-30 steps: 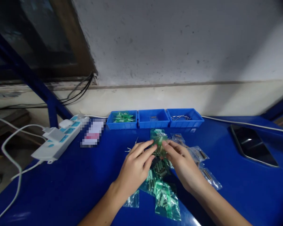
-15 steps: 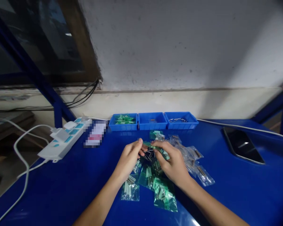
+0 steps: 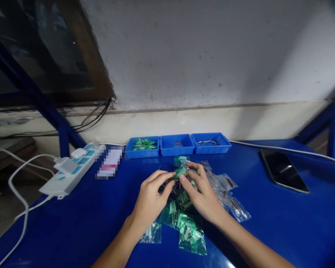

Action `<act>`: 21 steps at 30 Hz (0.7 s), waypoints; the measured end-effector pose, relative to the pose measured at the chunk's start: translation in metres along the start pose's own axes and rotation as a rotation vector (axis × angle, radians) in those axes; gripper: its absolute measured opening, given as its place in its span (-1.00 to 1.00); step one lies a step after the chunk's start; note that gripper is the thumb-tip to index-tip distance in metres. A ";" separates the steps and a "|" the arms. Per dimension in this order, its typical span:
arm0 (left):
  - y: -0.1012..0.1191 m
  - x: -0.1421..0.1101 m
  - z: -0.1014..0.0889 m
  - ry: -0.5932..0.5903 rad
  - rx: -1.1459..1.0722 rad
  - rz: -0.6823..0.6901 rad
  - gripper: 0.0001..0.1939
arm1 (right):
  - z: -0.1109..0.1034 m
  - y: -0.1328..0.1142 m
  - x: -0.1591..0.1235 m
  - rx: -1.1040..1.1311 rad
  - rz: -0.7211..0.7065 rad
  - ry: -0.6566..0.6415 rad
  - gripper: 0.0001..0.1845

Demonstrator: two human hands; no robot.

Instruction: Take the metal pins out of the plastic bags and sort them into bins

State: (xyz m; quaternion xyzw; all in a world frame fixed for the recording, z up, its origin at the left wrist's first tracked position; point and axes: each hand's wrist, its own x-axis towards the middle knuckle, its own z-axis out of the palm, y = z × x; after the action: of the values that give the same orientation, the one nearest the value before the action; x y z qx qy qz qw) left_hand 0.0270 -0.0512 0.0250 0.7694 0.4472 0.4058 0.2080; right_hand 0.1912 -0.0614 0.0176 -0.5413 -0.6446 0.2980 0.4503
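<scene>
My left hand (image 3: 152, 193) and my right hand (image 3: 202, 191) meet over the middle of the blue table (image 3: 72, 223). Both pinch a small green part (image 3: 181, 172) held between their fingertips, just above the table. Under and around my hands lie several clear and green plastic bags of small parts (image 3: 188, 229). A few thin metal pins lie loose on the table beneath the held part.
Three small blue bins (image 3: 177, 144) stand in a row at the back: green parts in the left one, metal pins in the right one. A white power strip (image 3: 72, 169) with cables lies at the left. A dark phone (image 3: 284, 171) lies at the right.
The held green part went from upright to edge-on flat, and now my hands have raised it slightly and turned it between the fingertips. The view shifted a little.
</scene>
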 end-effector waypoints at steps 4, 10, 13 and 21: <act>0.001 -0.001 0.001 -0.036 0.033 0.016 -0.78 | -0.005 -0.007 0.004 0.263 0.205 -0.001 -0.61; -0.001 0.002 -0.001 -0.130 -0.065 -0.096 -0.72 | -0.001 -0.003 0.002 0.308 0.153 -0.041 -0.72; -0.011 0.005 -0.001 -0.111 -0.210 -0.252 -0.59 | 0.003 0.002 0.000 0.130 0.005 0.019 -0.74; -0.023 0.009 -0.004 -0.106 -0.506 -0.565 -0.49 | 0.008 0.003 -0.006 -0.121 -0.345 -0.052 -0.66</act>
State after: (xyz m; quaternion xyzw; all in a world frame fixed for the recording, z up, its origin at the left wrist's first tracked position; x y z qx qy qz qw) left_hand 0.0147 -0.0324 0.0154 0.5601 0.5162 0.3895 0.5179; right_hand 0.1855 -0.0654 0.0102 -0.4408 -0.7560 0.1907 0.4447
